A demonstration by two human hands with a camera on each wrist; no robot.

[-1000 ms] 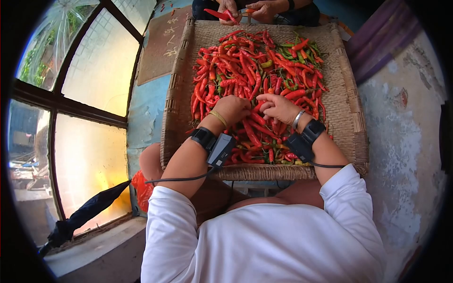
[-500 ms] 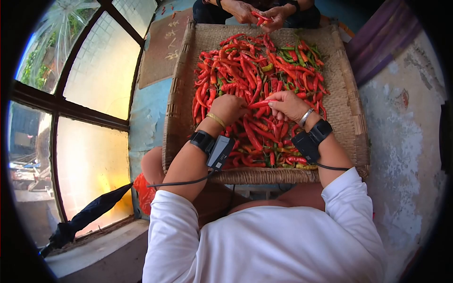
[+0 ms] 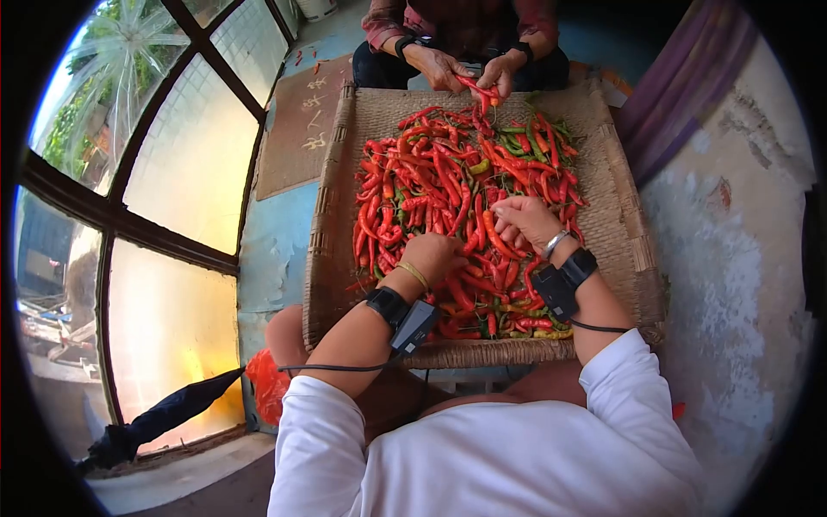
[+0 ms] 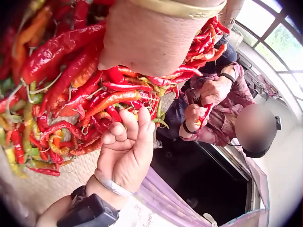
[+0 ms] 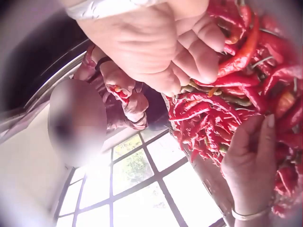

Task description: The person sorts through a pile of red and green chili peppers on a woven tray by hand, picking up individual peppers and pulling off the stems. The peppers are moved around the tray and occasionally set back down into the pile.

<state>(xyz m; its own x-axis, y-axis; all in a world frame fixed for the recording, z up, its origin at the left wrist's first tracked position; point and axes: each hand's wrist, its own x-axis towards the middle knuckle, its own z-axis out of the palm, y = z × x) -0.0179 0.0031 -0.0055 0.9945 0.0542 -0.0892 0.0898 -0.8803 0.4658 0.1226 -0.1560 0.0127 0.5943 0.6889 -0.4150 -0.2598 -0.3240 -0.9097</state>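
1. One left hand (image 3: 435, 257) is over the near half of the woven tray (image 3: 482, 352), thumb and forefinger close together; whether they pinch anything, I can't tell.
2. Slightly farther over the tray, I see the right hand (image 3: 527, 226), fingers loosely bent, beside an orange pepper (image 3: 498, 233).
3. Chilli peppers (image 3: 431, 177) heap across the tray's middle.
4. Beyond the tray, another person (image 3: 465, 30) grips a red pepper (image 3: 482, 89).

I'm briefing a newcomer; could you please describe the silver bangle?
Find the woven tray heaped with chili peppers. Over it is the right hand of the white-sleeved person. On that wrist, the bangle is slim and silver, unlike the black strap.
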